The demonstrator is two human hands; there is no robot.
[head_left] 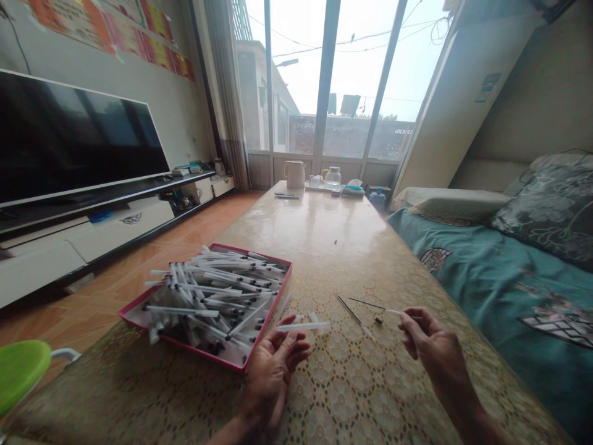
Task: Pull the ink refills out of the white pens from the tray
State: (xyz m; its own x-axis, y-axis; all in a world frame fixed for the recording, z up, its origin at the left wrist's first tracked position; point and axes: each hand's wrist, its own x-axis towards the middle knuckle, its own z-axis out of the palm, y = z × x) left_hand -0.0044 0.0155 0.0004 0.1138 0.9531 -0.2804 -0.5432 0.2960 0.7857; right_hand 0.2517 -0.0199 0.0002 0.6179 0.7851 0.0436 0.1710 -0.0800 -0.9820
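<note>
Left hand [278, 357], in the head view, is pinching a whitish tube [317, 326] between thumb and fingers, over the patterned table [333, 386]. Right hand [433, 339] is pinching a thin dark rod [365, 303] at its whitish end. Beside the left hand, a pink tray [204, 355] is holding many black-ended tubes [222, 285].

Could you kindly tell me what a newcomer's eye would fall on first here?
Probably the red-rimmed tray heaped with white tubes, beside the left hand on the table. Next come the pale tube in that hand and the thin dark rod in the right hand. The bright window beyond the table also stands out.
</note>
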